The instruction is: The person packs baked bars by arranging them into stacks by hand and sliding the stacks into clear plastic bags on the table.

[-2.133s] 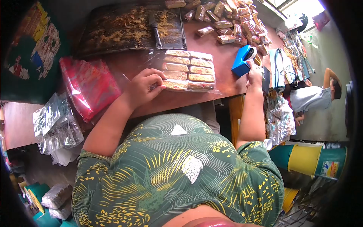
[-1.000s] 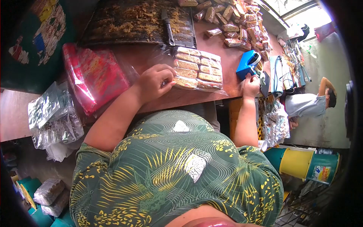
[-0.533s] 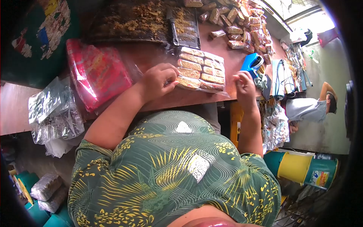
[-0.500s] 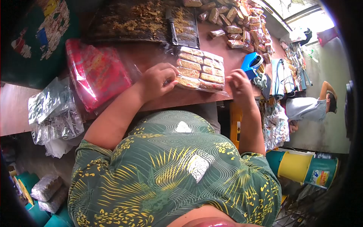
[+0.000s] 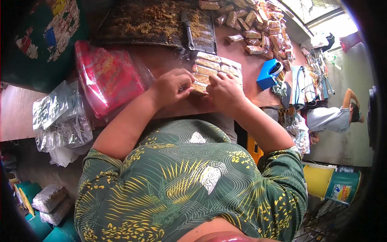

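Note:
A pack of golden-brown bars (image 5: 207, 64), set in two rows inside a clear plastic bag, lies flat on the table near its front edge. My left hand (image 5: 174, 86) is closed at the pack's near left corner, its thumb and fingers pinched on the plastic. Across the near part of the pack lies my right hand (image 5: 226, 92), fingers curled and closed on the bag, hiding several bars. The fingertips of both hands are close together; exactly how they grip the thin film cannot be made out.
Left of the pack lie a red plastic-wrapped stack (image 5: 107, 76) and clear bags (image 5: 60, 113). Behind it, a crumb-covered dark tray (image 5: 153, 24) holds a knife (image 5: 188, 32). Wrapped bars (image 5: 262, 28) are heaped at the back right, near a blue tape dispenser (image 5: 267, 76). A person (image 5: 332, 117) is at the right.
My right hand has moved left from beside the pack onto its near part, and its fingers have closed. My left hand stays at the pack's left corner.

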Available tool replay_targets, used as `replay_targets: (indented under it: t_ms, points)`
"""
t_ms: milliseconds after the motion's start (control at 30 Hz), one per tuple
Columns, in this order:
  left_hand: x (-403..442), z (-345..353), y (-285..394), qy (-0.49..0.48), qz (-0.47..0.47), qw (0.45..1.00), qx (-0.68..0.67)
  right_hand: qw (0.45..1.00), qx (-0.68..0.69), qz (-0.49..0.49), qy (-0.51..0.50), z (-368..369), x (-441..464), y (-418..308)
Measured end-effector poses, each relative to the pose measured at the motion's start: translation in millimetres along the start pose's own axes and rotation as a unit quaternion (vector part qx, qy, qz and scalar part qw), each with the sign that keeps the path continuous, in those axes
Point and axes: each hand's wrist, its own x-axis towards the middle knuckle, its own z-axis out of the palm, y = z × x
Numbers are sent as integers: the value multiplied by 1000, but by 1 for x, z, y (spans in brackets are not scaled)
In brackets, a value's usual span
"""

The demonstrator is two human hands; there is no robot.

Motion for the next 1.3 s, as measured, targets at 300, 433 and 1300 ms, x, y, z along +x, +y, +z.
replay_targets:
  t_ms: [300, 433, 1300]
  points:
    - [1, -1, 0, 4, 4, 1000, -10, 988, 130, 77, 38, -16, 2, 27]
    - [1, -1, 0, 3, 2, 1000, -6, 980, 137, 120, 76, -12, -4, 45]
    - [-9, -13, 20, -44, -82, 982, 165, 895, 285, 266, 216, 48, -130, 40]
